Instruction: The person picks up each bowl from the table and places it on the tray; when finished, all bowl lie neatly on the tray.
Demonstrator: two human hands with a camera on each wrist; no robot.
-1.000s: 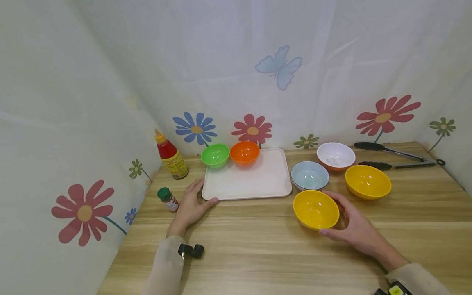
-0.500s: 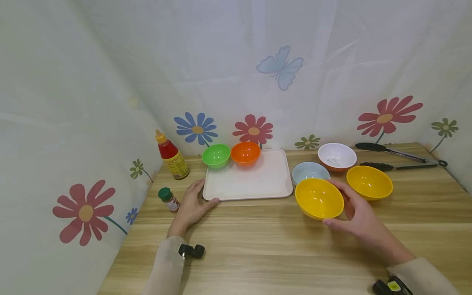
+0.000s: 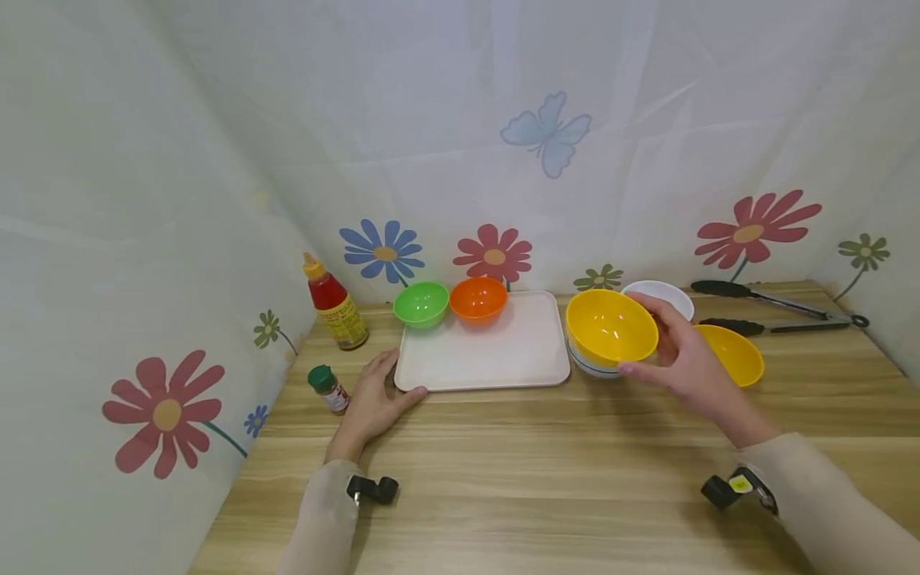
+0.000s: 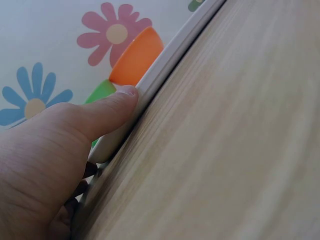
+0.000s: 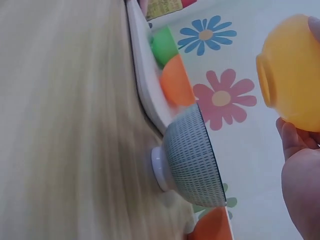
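Note:
My right hand (image 3: 693, 367) grips a yellow bowl (image 3: 611, 327) by its right side, thumb at the front of the rim. That bowl is up in the air, its foot showing in the right wrist view, and it hides most of a pale blue patterned bowl (image 5: 192, 160) standing on the table. My left hand (image 3: 370, 407) rests at the front left corner of a white tray (image 3: 481, 363), fingers along the left side. In the left wrist view its straight thumb lies against the tray rim. A green bowl (image 3: 421, 306) and an orange bowl (image 3: 477, 301) sit on the tray's back left.
A second yellow bowl (image 3: 736, 355) and a white bowl (image 3: 664, 295) with an orange outside stand right of the tray, partly behind the right hand. Black-tipped tongs (image 3: 791, 302) lie at the far right. A sauce bottle (image 3: 338, 311) and green-capped jar (image 3: 331, 390) stand left.
My right hand has lifted the yellow bowl off the table and carried it back to over the blue patterned bowl. My left hand and the tray have stayed put.

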